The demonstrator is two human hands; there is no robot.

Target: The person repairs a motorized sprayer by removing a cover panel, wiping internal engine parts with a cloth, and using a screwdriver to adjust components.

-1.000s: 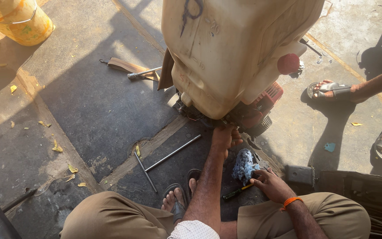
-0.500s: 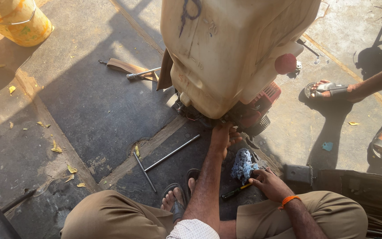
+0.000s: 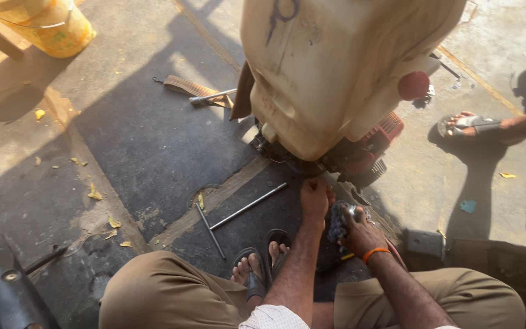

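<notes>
**Hands at the underside of a tilted sprayer engine**

Hands worked low under a big cream plastic tank point(image 3: 336, 67) that leaned over a red small engine point(image 3: 366, 149) on the concrete floor point(image 3: 153, 146). The left hand point(image 3: 315, 198) reached to the dark base of the engine, its fingers curled together on something there; what they pinched was too shadowed to tell. The right hand point(image 3: 360, 228), with an orange band at the wrist, lay just beside it, fingers clamped on a bluish rag point(image 3: 338, 222) with a bit of bright metal showing at its top.

As a judgement, the tank looked the main risk: it stood tilted above both hands with no visible prop, and a jolt to the engine could bring it down on them. The person's sandalled feet point(image 3: 263, 262) sat close under the arms, so a dropped part could strike toes. The loose rag could also snag near the engine's fan housing.

Counted: one tank with one red cap point(image 3: 413, 85); one engine; one rag; one T-handled wrench point(image 3: 238, 213) lying left of the hands, well apart from them; another tool point(image 3: 211, 97) across a flat strap point(image 3: 190, 88) farther off; one yellow bucket point(image 3: 50, 27) at far left; and another person's sandalled foot point(image 3: 467, 125) at right, with part of another foot at the right edge.
</notes>
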